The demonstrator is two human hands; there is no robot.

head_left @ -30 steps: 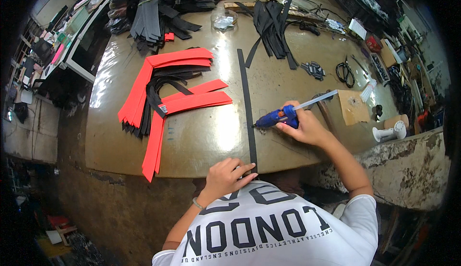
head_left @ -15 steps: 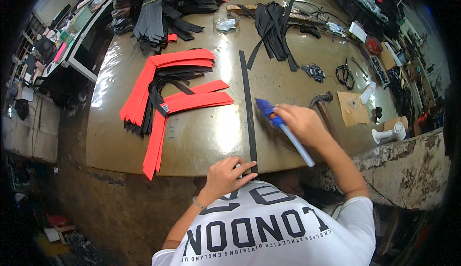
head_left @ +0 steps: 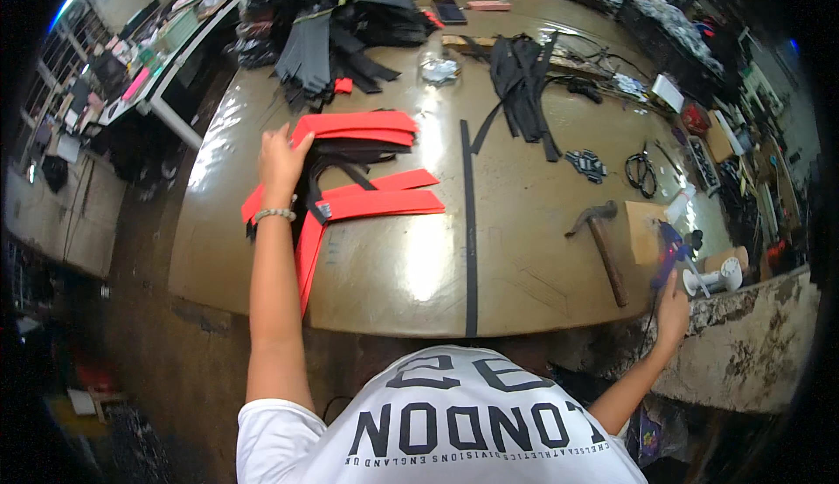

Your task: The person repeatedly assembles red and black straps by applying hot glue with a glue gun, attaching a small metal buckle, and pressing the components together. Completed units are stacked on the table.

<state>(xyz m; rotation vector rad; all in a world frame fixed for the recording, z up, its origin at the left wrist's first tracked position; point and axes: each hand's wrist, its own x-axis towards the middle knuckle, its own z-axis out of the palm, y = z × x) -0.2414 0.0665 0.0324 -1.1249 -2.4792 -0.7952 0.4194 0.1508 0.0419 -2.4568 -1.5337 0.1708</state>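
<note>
My left hand [head_left: 281, 162] reaches out over the table and rests on the stack of red strips [head_left: 367, 126] with its fingers spread. More red strips [head_left: 384, 202] and black straps [head_left: 336, 169] lie just right of it. A long black strap [head_left: 471, 239] lies straight down the brown table [head_left: 524, 222]. My right hand [head_left: 673, 309] is at the table's right front corner, at the lower end of a blue-handled tool [head_left: 669, 248] that stands there; the grip itself is hard to make out.
A hammer [head_left: 603, 244] lies on the table beside a cardboard piece [head_left: 645, 231]. Scissors [head_left: 641, 172] and metal clips [head_left: 587, 164] lie to the right. Piles of black straps [head_left: 524, 82] [head_left: 332, 30] lie at the back. A white roll [head_left: 718, 280] sits at the right edge.
My left hand left the near end of the long black strap and reached forward to the red strips. My right hand carried the blue tool away from the strap to the right corner.
</note>
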